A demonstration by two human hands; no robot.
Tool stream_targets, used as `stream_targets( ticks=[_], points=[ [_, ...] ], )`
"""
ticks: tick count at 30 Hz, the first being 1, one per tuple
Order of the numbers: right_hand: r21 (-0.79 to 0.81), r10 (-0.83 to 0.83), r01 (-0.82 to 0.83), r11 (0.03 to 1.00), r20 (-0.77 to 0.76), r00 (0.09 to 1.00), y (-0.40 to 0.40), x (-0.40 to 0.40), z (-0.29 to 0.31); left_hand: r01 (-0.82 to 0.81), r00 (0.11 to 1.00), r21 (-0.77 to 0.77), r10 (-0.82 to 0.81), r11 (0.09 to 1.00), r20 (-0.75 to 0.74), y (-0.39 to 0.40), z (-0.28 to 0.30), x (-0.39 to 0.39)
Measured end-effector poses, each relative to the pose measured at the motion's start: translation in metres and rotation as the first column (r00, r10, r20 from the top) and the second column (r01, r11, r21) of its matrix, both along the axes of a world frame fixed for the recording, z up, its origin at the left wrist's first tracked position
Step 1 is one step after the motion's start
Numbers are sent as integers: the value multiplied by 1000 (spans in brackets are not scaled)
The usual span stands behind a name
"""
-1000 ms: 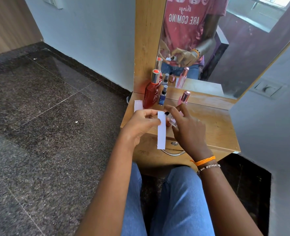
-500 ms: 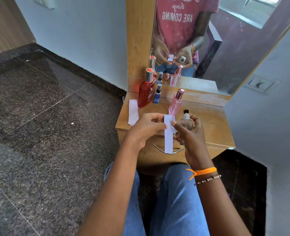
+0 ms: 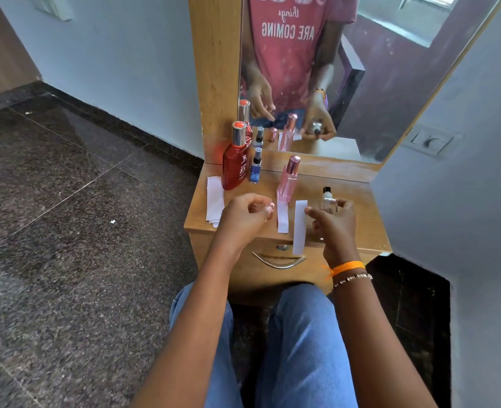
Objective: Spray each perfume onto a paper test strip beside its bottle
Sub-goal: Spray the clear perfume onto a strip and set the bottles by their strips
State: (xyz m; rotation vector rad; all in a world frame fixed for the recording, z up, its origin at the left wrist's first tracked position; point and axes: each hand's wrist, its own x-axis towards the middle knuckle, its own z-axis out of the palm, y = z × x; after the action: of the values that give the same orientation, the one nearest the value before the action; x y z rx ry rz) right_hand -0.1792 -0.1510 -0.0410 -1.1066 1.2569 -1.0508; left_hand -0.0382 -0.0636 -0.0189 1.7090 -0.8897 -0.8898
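On the wooden dresser top (image 3: 358, 201) stand a red bottle (image 3: 237, 167), a small blue spray bottle (image 3: 255, 168) and a tall pink bottle (image 3: 288, 181). One white paper strip (image 3: 283, 217) lies in front of the pink bottle. My right hand (image 3: 336, 228) holds a small clear bottle (image 3: 328, 201) with a black sprayer, and its thumb pinches a second paper strip (image 3: 299, 228) that hangs past the dresser's front edge. My left hand (image 3: 244, 219) hovers with curled fingers just over a small pink cap (image 3: 271, 206); the mirror shows a gap between them.
A stack of spare strips (image 3: 215, 201) lies at the dresser's left edge. The mirror (image 3: 390, 83) rises behind the bottles. A drawer with a metal handle (image 3: 278, 260) is below the top. My knees sit under it; dark stone floor lies to the left.
My left hand has let go of the strip and moved left toward the pink cap. The strip is now held only by my right hand, together with the clear bottle.
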Motion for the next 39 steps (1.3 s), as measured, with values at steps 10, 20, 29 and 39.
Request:
stream_targets(
  ticks=[10,20,29,39],
  points=[
    [-244,-175,53,968,-512,841,-23,26,-8,-94,940,12,85,995,331,-8,-19,3],
    [-294,-207,29,956,-598,774,-24,33,-12,-53,903,-22,57,998,426,-21,-28,1],
    [-338,-215,46,940,-483,849,-14,23,-4,-46,911,-41,59,998,407,-23,-27,0],
    [-476,163,-313,822,-330,930,52,5,-5,7,1000,-164,-5,987,12,-11,26,-7]
  ],
)
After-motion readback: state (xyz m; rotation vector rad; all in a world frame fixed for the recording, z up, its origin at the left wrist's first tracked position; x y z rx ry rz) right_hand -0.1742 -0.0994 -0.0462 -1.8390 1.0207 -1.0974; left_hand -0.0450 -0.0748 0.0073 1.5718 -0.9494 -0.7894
